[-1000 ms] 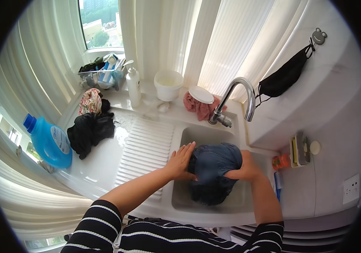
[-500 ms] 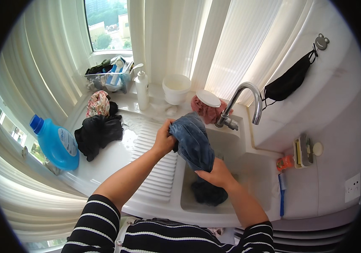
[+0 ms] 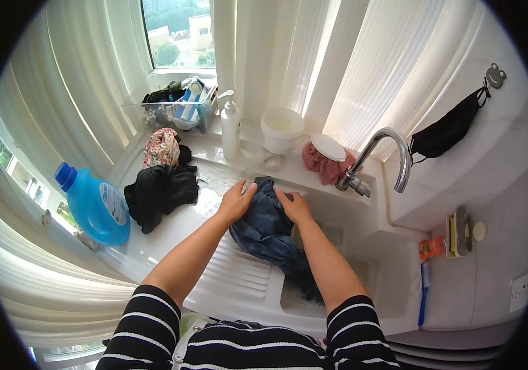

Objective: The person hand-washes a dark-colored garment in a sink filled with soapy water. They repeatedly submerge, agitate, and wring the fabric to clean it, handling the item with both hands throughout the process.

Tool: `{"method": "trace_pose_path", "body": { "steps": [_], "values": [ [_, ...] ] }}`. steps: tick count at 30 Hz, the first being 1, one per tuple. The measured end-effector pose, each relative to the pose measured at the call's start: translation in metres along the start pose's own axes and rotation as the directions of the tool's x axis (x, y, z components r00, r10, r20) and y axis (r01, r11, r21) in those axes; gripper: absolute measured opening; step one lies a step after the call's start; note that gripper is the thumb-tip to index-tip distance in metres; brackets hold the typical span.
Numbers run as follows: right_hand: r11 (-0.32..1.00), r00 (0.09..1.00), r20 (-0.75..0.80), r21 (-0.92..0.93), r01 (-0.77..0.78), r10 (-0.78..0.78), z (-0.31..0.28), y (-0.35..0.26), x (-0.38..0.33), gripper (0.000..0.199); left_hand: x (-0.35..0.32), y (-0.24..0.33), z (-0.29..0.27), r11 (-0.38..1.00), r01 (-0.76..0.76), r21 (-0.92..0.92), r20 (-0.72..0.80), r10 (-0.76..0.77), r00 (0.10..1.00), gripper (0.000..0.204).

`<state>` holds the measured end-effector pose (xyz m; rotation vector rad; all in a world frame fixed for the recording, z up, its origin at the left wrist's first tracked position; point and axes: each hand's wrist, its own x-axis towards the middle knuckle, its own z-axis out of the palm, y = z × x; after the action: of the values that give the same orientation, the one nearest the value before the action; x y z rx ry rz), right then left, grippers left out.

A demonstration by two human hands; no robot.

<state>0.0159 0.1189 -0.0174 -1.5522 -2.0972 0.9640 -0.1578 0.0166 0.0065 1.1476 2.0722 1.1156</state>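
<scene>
A wet dark blue cloth garment (image 3: 265, 227) lies over the ribbed washboard (image 3: 230, 271) at the left of the sink, its lower end trailing into the basin (image 3: 393, 290). My left hand (image 3: 237, 201) grips the garment's far left edge, fingers curled behind it. At its far right edge my right hand (image 3: 294, 206) pinches the fabric between thumb and fingers. The cloth between the two hands is bunched and folded. Some shallow water (image 3: 338, 237) shows in the basin beside my right forearm.
Black clothes (image 3: 159, 192) and a flowered cloth (image 3: 161, 148) lie left, beside a blue detergent bottle (image 3: 97, 206). Behind stand a pump bottle (image 3: 231, 131), a white tub (image 3: 282, 131) and a pink cloth (image 3: 324, 165). A curved faucet (image 3: 393, 139) overhangs the basin; a blue brush (image 3: 424, 293) lies right.
The garment has gone from being held up over the basin's edge to lying on the washboard. My right hand has moved away from me to the garment's far edge, closer to my left.
</scene>
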Motion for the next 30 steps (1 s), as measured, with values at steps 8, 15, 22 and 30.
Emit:
{"method": "trace_pose_path", "body": {
  "steps": [8, 15, 22, 30],
  "values": [
    [0.714, 0.731, -0.034, 0.189, 0.674, -0.681, -0.038, -0.033, -0.125, 0.032, -0.065, 0.033, -0.018, 0.931, -0.331, -0.152, 0.194, 0.356, 0.914, 0.054],
    [0.600, 0.597, -0.138, 0.017, 0.800, -0.791, 0.019, -0.018, -0.096, 0.032, -0.059, -0.030, 0.015, 0.818, -0.521, 0.245, -0.187, 0.567, 0.802, 0.028],
    [0.975, 0.963, 0.179, -0.053, 0.215, -0.202, 0.015, -0.035, -0.081, 0.081, -0.034, -0.031, 0.008, 0.879, -0.467, 0.094, 0.025, 0.466, 0.884, 0.046],
    [0.759, 0.745, -0.158, -0.220, 0.613, -0.648, 0.021, -0.007, -0.112, 0.054, -0.077, -0.020, 0.017, 0.817, -0.549, 0.177, 0.010, 0.557, 0.831, 0.036]
  ]
}}
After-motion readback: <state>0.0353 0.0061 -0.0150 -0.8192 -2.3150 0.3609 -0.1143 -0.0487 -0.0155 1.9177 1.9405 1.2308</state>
